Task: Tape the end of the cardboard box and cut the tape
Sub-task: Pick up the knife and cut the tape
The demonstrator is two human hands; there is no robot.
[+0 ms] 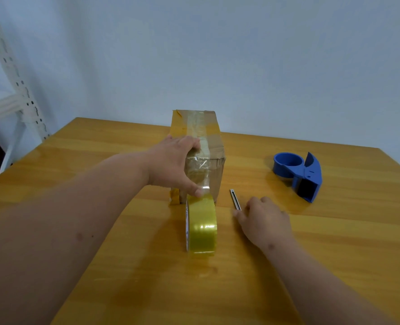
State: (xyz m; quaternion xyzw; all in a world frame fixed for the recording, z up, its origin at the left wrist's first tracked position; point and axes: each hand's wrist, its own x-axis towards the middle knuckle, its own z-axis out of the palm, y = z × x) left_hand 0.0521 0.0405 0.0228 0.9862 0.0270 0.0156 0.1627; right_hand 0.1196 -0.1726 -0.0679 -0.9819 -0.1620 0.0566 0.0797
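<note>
A brown cardboard box (214, 170) with old yellow and clear tape lies lengthwise in the middle of the table. My left hand (173, 164) rests over its near end, thumb pressing a clear tape strip (202, 171) down the box's front face. That strip runs to a yellowish tape roll (202, 225) standing on edge just in front of the box. My right hand (264, 219) lies on a slim metal utility knife (234, 198) on the table, right of the roll; its fingers cover the knife's near end.
A blue plastic tape dispenser (298, 173) sits on the table's right side. The wooden table (100, 184) ends at a pale wall. A white perforated metal shelf frame (14, 85) stands at the far left.
</note>
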